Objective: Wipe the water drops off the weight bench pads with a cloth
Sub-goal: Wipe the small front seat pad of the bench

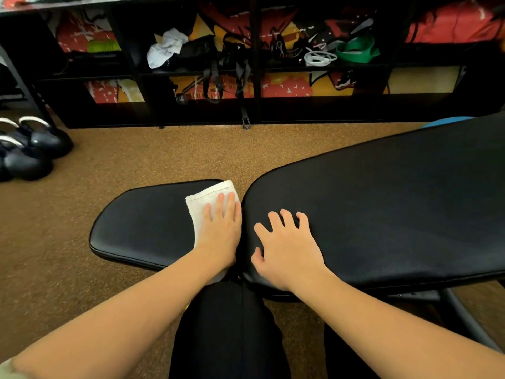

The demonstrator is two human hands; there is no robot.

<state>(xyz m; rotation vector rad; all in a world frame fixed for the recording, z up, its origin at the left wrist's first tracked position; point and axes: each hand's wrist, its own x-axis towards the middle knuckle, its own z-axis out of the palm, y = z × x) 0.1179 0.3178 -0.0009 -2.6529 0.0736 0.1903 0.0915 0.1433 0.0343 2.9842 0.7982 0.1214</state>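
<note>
Cloth [200,205], white and folded into an oblong, lay on the black seat pad [144,222] at the end nearest the back pad [382,201]. Its long axis ran from the pad's near edge to its far edge, across the pad's width and roughly in line with the forearm above it. The far short edge pointed toward the black shelving unit [257,77] and reached the pad's far rim.

The left hand [221,228] lay flat on top of the cloth, palm down, fingers straight and close together, pressing it against the pad. Nothing was pinched or curled around. The cloth projected beyond the fingertips and along the thumbless outer side of the hand; a small portion showed under the wrist at the near edge.

The right hand [287,247] rested palm down on the narrow end of the back pad, fingers spread and slightly bent, holding nothing.

Both pads stood over a brown speckled floor [136,149]. Dark kettlebells [30,149] sat on the floor, well apart from the bench. A green resistance band [355,50] lay on a shelf.
</note>
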